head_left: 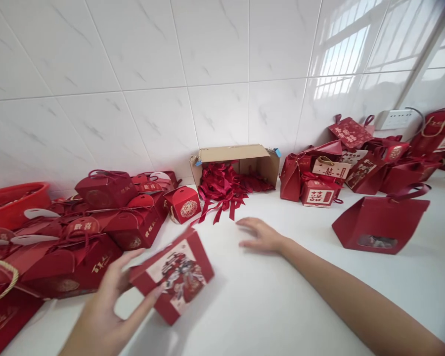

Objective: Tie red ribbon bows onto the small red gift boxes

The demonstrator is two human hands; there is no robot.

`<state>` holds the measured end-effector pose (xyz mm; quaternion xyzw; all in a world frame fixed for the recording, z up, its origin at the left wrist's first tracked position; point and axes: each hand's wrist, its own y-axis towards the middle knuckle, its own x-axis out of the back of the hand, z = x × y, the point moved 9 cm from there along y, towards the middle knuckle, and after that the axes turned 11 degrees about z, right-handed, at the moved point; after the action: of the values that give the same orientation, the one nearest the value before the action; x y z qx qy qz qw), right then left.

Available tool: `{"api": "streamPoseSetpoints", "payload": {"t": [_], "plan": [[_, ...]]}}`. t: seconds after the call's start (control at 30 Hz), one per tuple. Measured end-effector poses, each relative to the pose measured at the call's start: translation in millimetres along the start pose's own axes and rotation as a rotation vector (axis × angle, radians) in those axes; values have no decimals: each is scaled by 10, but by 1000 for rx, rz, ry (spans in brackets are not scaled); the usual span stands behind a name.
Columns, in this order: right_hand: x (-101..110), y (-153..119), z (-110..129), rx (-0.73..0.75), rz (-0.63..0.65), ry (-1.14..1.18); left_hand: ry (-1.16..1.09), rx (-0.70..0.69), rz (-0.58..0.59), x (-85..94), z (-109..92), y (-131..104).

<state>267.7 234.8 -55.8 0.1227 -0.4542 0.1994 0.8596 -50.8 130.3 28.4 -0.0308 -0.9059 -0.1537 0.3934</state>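
Note:
My left hand grips a red gift box by its left side, thumb across the printed front and fingers behind. The box is tilted, and its front carries a pale panel with a dark figure design. Reaching over the white table, my right hand is empty, its fingers spread and pointing left. Just beyond that hand, dark red ribbons spill out of an open cardboard box lying against the wall. A small red box with a round gold emblem stands left of the ribbons.
Many red gift boxes crowd the left side, beside a red plastic basin. More boxes are heaped at the back right. A red box with a window and ribbon handle stands at right. A power strip sits by the tiled wall.

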Motion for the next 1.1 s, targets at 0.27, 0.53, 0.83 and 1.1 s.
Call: {"api": "streamPoseSetpoints", "payload": {"t": [0.27,0.53,0.83,1.1], "plan": [[-162,-220,279,294,160,702,-165,-200,456,-1573,-475,588],[720,-559,-1148,-575,-797,315,321,-145,568,-1863,-315,647],[753,-625,-1163,-632,-892,200,419,-194,-156,-972,-154,1080],[357,-280,133,24,-611,-368,298,-42,-359,-552,448,1595]]}}
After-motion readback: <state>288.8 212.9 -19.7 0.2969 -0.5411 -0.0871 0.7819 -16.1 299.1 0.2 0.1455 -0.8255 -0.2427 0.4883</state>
